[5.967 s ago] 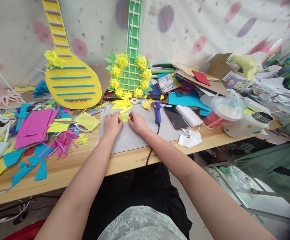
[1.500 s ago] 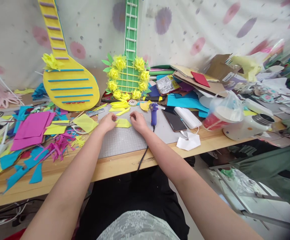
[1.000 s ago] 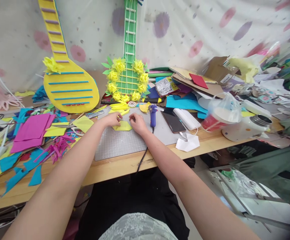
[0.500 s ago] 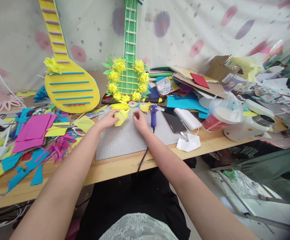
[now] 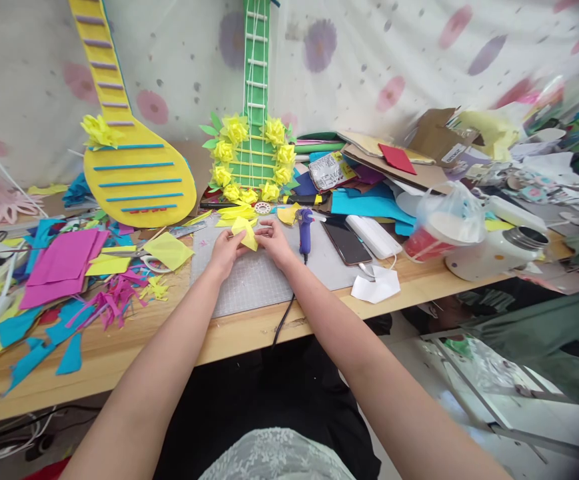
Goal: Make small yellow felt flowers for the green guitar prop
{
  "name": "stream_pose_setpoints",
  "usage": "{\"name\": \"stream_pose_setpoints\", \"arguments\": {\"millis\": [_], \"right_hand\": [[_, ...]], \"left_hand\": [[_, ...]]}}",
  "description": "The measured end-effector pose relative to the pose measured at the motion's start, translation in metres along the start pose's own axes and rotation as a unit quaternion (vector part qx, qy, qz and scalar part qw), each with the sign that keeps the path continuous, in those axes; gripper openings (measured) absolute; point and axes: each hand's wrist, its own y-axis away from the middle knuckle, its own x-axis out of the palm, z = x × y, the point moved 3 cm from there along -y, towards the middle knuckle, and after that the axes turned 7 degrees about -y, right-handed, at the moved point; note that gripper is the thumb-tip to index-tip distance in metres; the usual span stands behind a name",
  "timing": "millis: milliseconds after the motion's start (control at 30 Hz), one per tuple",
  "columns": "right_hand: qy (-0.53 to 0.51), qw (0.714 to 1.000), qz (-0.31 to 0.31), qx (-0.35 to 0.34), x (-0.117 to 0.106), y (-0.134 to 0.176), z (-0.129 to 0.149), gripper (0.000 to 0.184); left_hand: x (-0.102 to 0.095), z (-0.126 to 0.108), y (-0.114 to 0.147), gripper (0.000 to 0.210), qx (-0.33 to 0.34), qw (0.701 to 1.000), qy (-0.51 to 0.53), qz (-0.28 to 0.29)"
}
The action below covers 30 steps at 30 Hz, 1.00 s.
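Between my two hands, a folded piece of yellow paper (image 5: 245, 232) with pointed corners is held above the grey cutting mat (image 5: 239, 287). My left hand (image 5: 225, 252) pinches its left side. The fingers of my right hand (image 5: 275, 243) close on its right edge. Just right of my right hand a purple glue gun (image 5: 305, 233) stands on the mat, its black cord running over the table's front edge. More yellow paper pieces (image 5: 234, 215) lie behind my hands, below the green paper instrument (image 5: 254, 153) ringed with yellow paper flowers.
A yellow paper instrument (image 5: 142, 177) leans at the back left. Magenta sheets (image 5: 62, 267), scissors (image 5: 129, 253) and paper scraps cover the left. To the right are a phone (image 5: 346, 241), a white power bank (image 5: 373, 236), a bagged cup (image 5: 444, 230) and a white bottle (image 5: 496, 250).
My left hand has moved slightly right and turned, bringing the yellow paper over to my right hand, whose fingers now meet it. The view has shifted a little.
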Motion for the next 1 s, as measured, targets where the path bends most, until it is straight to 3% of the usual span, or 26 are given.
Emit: {"name": "stream_pose_setpoints", "arguments": {"millis": [67, 167, 233, 333, 433, 567, 667, 767, 867, 933, 1000], "right_hand": [[-0.001, 1.0, -0.001, -0.002, -0.002, -0.001, 0.001, 0.041], [0.002, 1.0, 0.01, -0.005, -0.005, -0.002, 0.004, 0.041], [0.021, 0.999, 0.031, -0.018, -0.006, -0.003, 0.007, 0.039], [0.076, 0.994, 0.064, -0.044, -0.005, -0.005, 0.007, 0.033], [0.148, 0.983, 0.078, -0.073, -0.002, -0.007, 0.005, 0.025], [0.26, 0.95, 0.05, -0.167, -0.001, 0.0, 0.013, 0.035], [0.372, 0.89, 0.065, -0.257, 0.002, 0.013, 0.022, 0.045], [0.453, 0.84, 0.099, -0.283, 0.008, 0.022, 0.023, 0.046], [0.493, 0.818, 0.11, -0.274, 0.014, 0.023, 0.019, 0.046], [0.505, 0.815, 0.11, -0.262, 0.016, 0.022, 0.017, 0.044], [0.512, 0.815, 0.109, -0.247, 0.017, 0.021, 0.017, 0.042]], "left_hand": [[-0.007, -0.004, -0.003, 0.009, -0.018, 0.999, -0.015, 0.025], [-0.022, -0.012, -0.01, 0.013, -0.023, 0.999, -0.035, 0.003], [-0.029, -0.018, -0.014, 0.018, 0.003, 0.998, -0.062, 0.006], [-0.033, -0.022, -0.02, 0.033, 0.067, 0.981, -0.158, 0.086], [-0.036, -0.017, -0.025, 0.027, 0.129, 0.949, -0.258, 0.123], [-0.044, -0.004, -0.029, 0.018, 0.175, 0.923, -0.339, 0.058], [-0.049, 0.003, -0.028, 0.022, 0.185, 0.918, -0.35, -0.015], [-0.049, 0.007, -0.025, 0.023, 0.165, 0.934, -0.314, -0.039], [-0.046, 0.007, -0.018, 0.022, 0.136, 0.936, -0.321, -0.039], [-0.044, 0.002, -0.01, 0.022, 0.155, 0.906, -0.39, -0.052], [-0.045, -0.007, 0.0, 0.022, 0.219, 0.842, -0.484, -0.096]]}}
